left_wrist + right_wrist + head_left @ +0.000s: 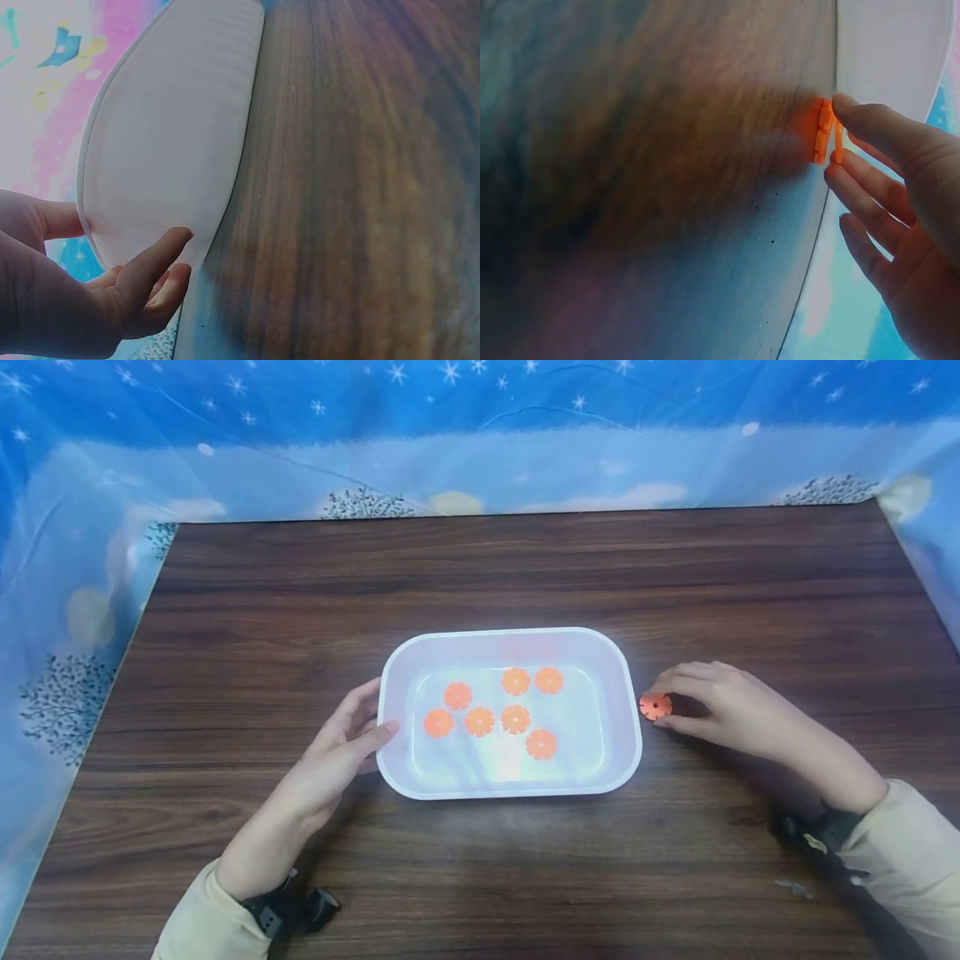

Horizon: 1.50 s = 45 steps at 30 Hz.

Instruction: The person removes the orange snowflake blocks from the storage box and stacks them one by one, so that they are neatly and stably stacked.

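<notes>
White plastic tub [619, 727] stands on the dark wood-grain table [510, 577], between the table's left and right edges, its long sides roughly parallel to the far edge. Left hand [337, 753] holds the tub's left end: thumb over the rim, fingers against the outer wall. Seven orange notched discs [480, 727] lie inside on the tub floor: three toward its left end, two side by side nearer its far wall, one near the middle, one nearer its near wall.

Right hand [729, 706] is just beside the tub's right end, toward the table's right edge; thumb and fingers narrow, pinching one orange disc [838, 142] edge-on in the right wrist view. Close under that disc, table side, further orange notched edges [822, 135] show; cannot tell how many pieces they make up.

Cream sleeves [911, 852] on both forearms, black wrist devices [281, 914] beside the cuffs. Blue snowflake-print cloth [420, 402] hangs beyond the table's far edge.
</notes>
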Each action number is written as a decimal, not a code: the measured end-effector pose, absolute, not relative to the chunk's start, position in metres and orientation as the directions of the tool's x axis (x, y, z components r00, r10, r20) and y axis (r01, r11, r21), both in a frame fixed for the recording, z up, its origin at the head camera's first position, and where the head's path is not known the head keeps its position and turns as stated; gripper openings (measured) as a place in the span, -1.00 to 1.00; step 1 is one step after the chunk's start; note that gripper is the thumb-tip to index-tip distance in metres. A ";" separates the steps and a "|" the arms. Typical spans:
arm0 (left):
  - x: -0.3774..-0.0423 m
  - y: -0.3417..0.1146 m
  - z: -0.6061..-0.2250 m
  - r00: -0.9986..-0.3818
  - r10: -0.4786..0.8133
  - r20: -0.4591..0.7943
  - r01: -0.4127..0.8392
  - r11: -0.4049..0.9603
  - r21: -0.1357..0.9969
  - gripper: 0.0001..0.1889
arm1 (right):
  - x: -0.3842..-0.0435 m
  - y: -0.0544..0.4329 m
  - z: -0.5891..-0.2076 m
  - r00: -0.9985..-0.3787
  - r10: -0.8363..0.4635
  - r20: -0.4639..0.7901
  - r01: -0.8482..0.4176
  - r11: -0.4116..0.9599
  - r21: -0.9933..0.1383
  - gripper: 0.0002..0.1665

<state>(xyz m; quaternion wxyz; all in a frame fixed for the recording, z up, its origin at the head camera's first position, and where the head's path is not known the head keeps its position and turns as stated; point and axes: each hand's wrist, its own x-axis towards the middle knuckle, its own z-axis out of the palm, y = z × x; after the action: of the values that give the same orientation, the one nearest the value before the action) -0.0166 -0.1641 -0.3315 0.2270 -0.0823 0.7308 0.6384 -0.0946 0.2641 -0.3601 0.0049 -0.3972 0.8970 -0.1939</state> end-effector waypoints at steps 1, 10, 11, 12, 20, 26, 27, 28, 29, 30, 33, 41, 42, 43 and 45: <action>-0.017 -0.164 -0.331 -0.882 0.169 -0.439 -0.412 0.173 0.895 -0.37 | -0.094 0.264 -0.360 -0.685 -0.715 0.143 -0.710 0.609 -0.354 -0.54; -0.017 -0.164 -0.330 -0.876 0.167 -0.452 -0.423 0.181 0.888 -0.36 | -0.094 0.263 -0.361 -0.685 -0.716 0.130 -0.706 0.609 -0.362 -0.55; -0.017 -0.164 -0.330 -0.876 0.167 -0.452 -0.423 0.182 0.888 -0.36 | -0.094 0.263 -0.361 -0.685 -0.717 0.128 -0.705 0.609 -0.362 -0.55; -0.017 -0.164 -0.330 -0.876 0.166 -0.453 -0.424 0.181 0.887 -0.36 | -0.094 0.263 -0.361 -0.685 -0.718 0.124 -0.705 0.610 -0.362 -0.55; -0.017 -0.164 -0.330 -0.874 0.157 -0.459 -0.431 0.181 0.884 -0.37 | -0.096 0.264 -0.362 -0.673 -0.732 0.107 -0.714 0.606 -0.350 -0.56; -0.017 -0.164 -0.331 -0.873 0.159 -0.461 -0.433 0.180 0.883 -0.37 | -0.096 0.265 -0.361 -0.672 -0.733 0.102 -0.715 0.607 -0.347 -0.56; -0.017 -0.164 -0.331 -0.874 0.159 -0.460 -0.432 0.180 0.884 -0.37 | -0.095 0.265 -0.361 -0.674 -0.732 0.101 -0.714 0.609 -0.346 -0.56; -0.017 -0.164 -0.331 -0.874 0.160 -0.459 -0.432 0.179 0.884 -0.37 | -0.095 0.265 -0.361 -0.674 -0.732 0.100 -0.713 0.609 -0.347 -0.56; -0.017 -0.164 -0.331 -0.874 0.161 -0.458 -0.431 0.179 0.885 -0.37 | -0.095 0.266 -0.361 -0.676 -0.730 0.098 -0.711 0.612 -0.347 -0.56; -0.017 -0.164 -0.331 -0.874 0.162 -0.458 -0.430 0.179 0.885 -0.37 | -0.095 0.266 -0.360 -0.678 -0.729 0.096 -0.709 0.613 -0.348 -0.56; -0.017 -0.164 -0.331 -0.873 0.160 -0.461 -0.433 0.179 0.883 -0.36 | -0.095 0.266 -0.359 -0.681 -0.726 0.090 -0.704 0.616 -0.353 -0.56; -0.017 -0.164 -0.331 -0.870 0.150 -0.469 -0.443 0.180 0.878 -0.37 | -0.095 0.266 -0.356 -0.680 -0.727 0.093 -0.704 0.613 -0.358 -0.56; -0.017 -0.164 -0.331 -0.870 0.150 -0.470 -0.443 0.181 0.878 -0.36 | -0.095 0.265 -0.355 -0.683 -0.724 0.096 -0.703 0.616 -0.356 -0.55; -0.017 -0.164 -0.331 -0.869 0.151 -0.471 -0.444 0.182 0.878 -0.36 | -0.094 0.265 -0.354 -0.685 -0.721 0.102 -0.702 0.618 -0.353 -0.55; -0.018 -0.164 -0.331 -0.868 0.152 -0.472 -0.444 0.183 0.877 -0.36 | -0.093 0.264 -0.351 -0.692 -0.712 0.118 -0.701 0.624 -0.346 -0.55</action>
<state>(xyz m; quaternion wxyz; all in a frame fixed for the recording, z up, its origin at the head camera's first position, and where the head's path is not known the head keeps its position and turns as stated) -0.0178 -0.1636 -0.3306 0.2363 -0.0997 0.7320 0.6312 -0.0932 0.2641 -0.3509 0.0153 -0.3922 0.9009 -0.1853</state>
